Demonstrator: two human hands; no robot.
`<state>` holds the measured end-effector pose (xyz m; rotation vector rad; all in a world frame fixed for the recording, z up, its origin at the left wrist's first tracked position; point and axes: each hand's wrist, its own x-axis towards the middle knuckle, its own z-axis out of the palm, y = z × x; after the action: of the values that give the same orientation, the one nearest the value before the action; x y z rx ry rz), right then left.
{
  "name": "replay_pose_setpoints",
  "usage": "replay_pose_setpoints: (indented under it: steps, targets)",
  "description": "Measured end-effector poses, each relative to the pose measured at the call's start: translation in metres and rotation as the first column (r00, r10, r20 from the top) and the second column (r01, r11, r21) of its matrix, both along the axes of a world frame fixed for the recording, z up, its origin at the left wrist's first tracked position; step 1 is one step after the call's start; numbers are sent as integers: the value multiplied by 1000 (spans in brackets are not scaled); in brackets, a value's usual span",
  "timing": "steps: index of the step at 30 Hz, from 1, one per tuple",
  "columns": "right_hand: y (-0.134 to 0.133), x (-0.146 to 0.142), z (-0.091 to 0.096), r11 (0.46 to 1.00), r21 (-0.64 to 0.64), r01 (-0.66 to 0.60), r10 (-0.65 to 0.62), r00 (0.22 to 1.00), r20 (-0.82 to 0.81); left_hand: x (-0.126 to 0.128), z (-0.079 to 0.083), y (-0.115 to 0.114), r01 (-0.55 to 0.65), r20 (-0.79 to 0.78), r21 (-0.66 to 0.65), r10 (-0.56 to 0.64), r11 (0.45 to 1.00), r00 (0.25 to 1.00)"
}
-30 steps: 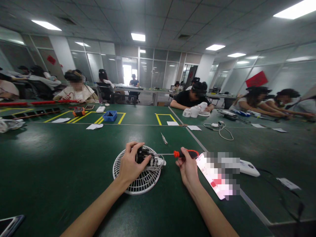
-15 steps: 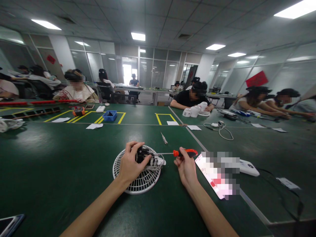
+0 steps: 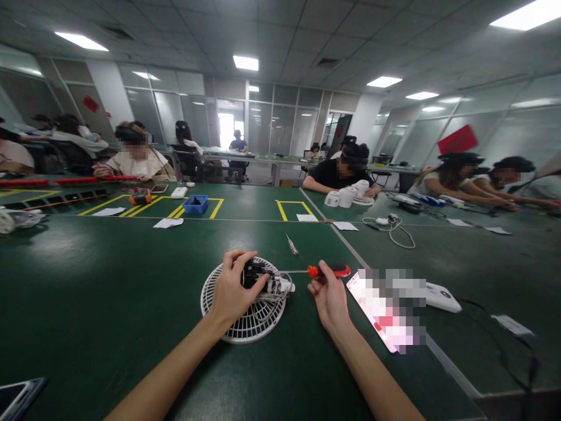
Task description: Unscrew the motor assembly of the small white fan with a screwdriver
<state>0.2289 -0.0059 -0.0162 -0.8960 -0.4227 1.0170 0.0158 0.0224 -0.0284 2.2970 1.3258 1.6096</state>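
A round white fan grille (image 3: 254,330) lies on the green table in front of me. On it rests a black fan motor (image 3: 251,273) with white parts and wires at its right side. My left hand (image 3: 232,289) is closed around the motor, thumb on the near side and fingers over the top. My right hand (image 3: 329,295) grips a red-and-black screwdriver (image 3: 339,271) by its handle. The shaft points left and its tip reaches the motor's right side; the exact contact point is too small to make out.
A small clear-handled screwdriver (image 3: 291,245) lies beyond the grille. To the right are a lit phone (image 3: 372,316) and a white device (image 3: 440,297) with a black cable. A blue bin (image 3: 195,204) stands farther back. Another person (image 3: 337,175) sits across the table near white housings (image 3: 346,197).
Almost nothing differs. The left hand keeps its hold on the motor, and the right hand with the screwdriver stays in nearly the same place.
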Motion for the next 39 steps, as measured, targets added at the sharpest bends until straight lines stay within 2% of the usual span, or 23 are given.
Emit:
replay_pose_setpoints:
  steps: [6, 15, 22, 39]
  targets:
    - [-3, 2, 2, 999, -42, 0, -4, 996, -91, 0, 0, 0, 9, 0, 0, -9, 1000, 1000]
    - [2, 2, -4, 998, -63, 19, -21, 999, -31, 0, 2, -2, 27, 11, 10, -27, 1000, 1000]
    - [1, 2, -1, 995, -97, 15, -21, 998, -58, 0, 0, 1, 28, 16, 18, -28, 999, 999]
    - [2, 2, -2, 997, -70, 37, -38, 999, -21, 0, -1, 1, 34, 38, 1, -34, 999, 999]
